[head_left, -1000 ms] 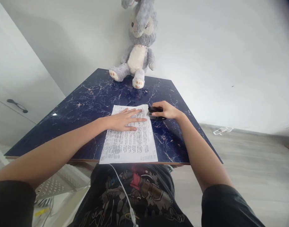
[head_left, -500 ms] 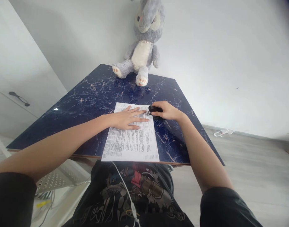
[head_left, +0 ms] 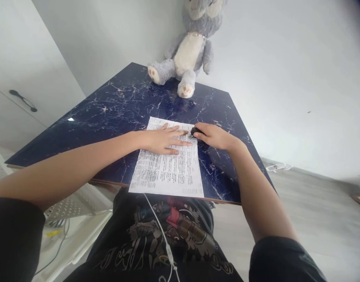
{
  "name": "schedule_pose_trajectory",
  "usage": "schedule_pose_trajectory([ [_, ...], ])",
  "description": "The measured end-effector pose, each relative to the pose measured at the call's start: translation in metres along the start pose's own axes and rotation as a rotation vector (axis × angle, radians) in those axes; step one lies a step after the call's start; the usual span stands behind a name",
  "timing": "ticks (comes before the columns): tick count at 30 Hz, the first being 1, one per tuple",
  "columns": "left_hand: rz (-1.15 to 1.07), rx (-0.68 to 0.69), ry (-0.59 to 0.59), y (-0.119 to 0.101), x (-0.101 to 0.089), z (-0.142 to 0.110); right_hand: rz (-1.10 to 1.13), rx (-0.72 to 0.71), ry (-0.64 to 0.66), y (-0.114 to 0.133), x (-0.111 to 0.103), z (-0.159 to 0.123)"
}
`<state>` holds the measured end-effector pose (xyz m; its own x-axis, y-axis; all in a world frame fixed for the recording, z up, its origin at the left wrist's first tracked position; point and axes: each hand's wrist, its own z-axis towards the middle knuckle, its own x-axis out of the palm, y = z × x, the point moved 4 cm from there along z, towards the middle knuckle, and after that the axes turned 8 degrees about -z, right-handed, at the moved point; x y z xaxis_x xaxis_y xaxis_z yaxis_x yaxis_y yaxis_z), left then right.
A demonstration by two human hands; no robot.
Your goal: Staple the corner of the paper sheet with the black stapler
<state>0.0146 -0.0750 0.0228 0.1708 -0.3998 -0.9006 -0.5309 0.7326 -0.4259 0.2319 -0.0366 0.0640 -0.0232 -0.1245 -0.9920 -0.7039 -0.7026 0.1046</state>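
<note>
A printed paper (head_left: 180, 172) lies on the dark blue table, its lower edge at the table's front edge. My left hand (head_left: 162, 141) rests flat on its upper part with fingers spread. At the paper's upper right edge is a black stapler (head_left: 194, 131), its front end over the sheet. My right hand (head_left: 215, 135) is wrapped over the stapler from above and hides most of it. Whether the paper is one sheet or several I cannot tell.
A grey plush toy (head_left: 188, 55) sits at the back of the marbled table (head_left: 109, 117), against the wall. A white cable (head_left: 159, 227) hangs down over my shirt. On the floor at the right lies a clear plastic item (head_left: 278, 167). A white cabinet (head_left: 18, 66) stands at the left.
My right hand has pressed lower over the stapler, covering more of it. My left hand stays flat on the paper. The camera view has tilted down and shifted left.
</note>
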Motion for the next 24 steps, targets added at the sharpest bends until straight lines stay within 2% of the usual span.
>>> schedule_pose_trajectory([
  [9,-0.042,-0.007,-0.016,0.004,0.002,0.002,-0.420,0.084,0.022,0.028,0.008,0.004],
  [12,-0.034,-0.009,-0.010,0.003,0.002,0.002,-0.498,0.100,0.007,0.035,0.013,0.007],
  [15,-0.021,-0.012,-0.012,0.001,0.000,0.000,-0.466,0.089,-0.001,0.032,0.012,0.007],
  [19,0.006,-0.006,0.015,0.000,-0.001,-0.002,-0.282,0.078,-0.057,0.014,-0.004,-0.007],
  [21,0.015,0.004,0.015,0.000,-0.002,-0.003,-0.253,0.123,-0.113,0.003,-0.014,-0.016],
  [24,0.035,0.009,0.001,0.002,-0.001,-0.003,-0.243,0.275,-0.256,-0.009,-0.024,-0.024],
])
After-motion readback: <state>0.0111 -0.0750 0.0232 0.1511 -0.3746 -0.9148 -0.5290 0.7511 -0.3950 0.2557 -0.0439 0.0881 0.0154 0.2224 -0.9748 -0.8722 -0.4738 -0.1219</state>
